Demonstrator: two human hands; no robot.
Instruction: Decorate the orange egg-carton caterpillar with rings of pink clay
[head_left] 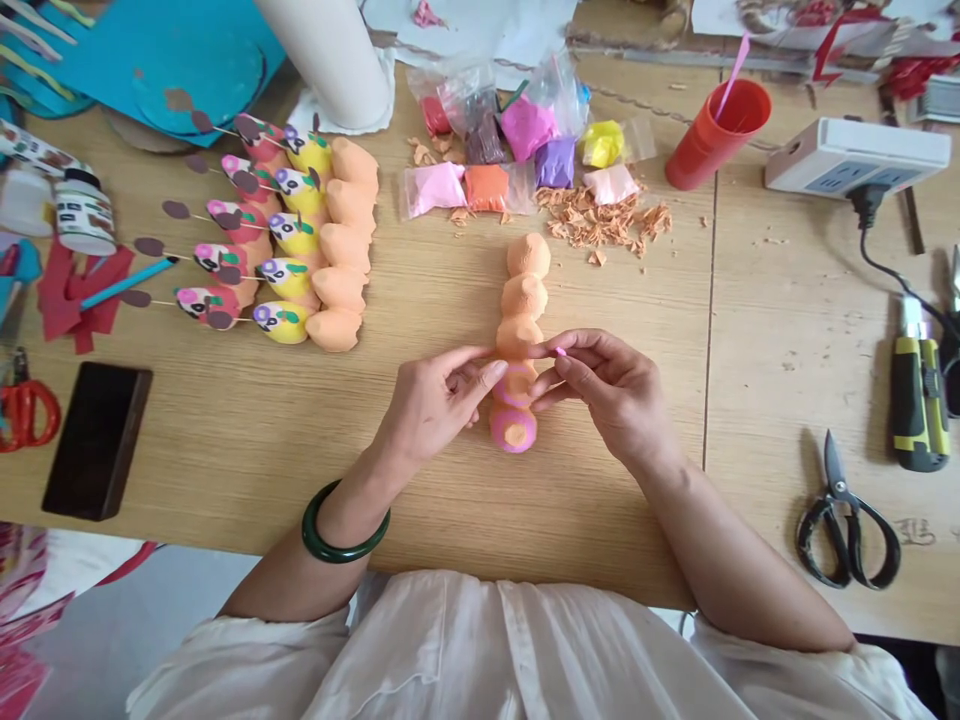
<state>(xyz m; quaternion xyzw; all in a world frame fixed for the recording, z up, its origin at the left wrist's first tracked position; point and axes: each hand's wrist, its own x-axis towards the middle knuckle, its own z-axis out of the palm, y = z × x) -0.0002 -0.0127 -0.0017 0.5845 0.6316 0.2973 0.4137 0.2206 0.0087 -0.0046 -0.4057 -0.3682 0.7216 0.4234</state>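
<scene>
Hands, left [433,407], right [609,388] pinching pink sliver [560,351] — five orange segments [522,300]

- We took the orange clay column [520,330] as our landmark; the left hand [435,405] and right hand [607,390] stood just beside it, one on each side.
- Left of the column, a hand could pass over the wooden table [420,300] until the row of clay figures on sticks [277,240] blocked it.
- Farther left, a dark phone [97,440] and red scissors [22,410] lay in the way.
- Beyond the column, bags of coloured clay [487,140] and orange shavings [600,220] stood in the path.
- Right of the column, a hand had wide passage before reaching a red cup [716,135], a power strip [855,155], a yellow-and-black screwdriver handle [919,400] and black scissors [847,520].
</scene>
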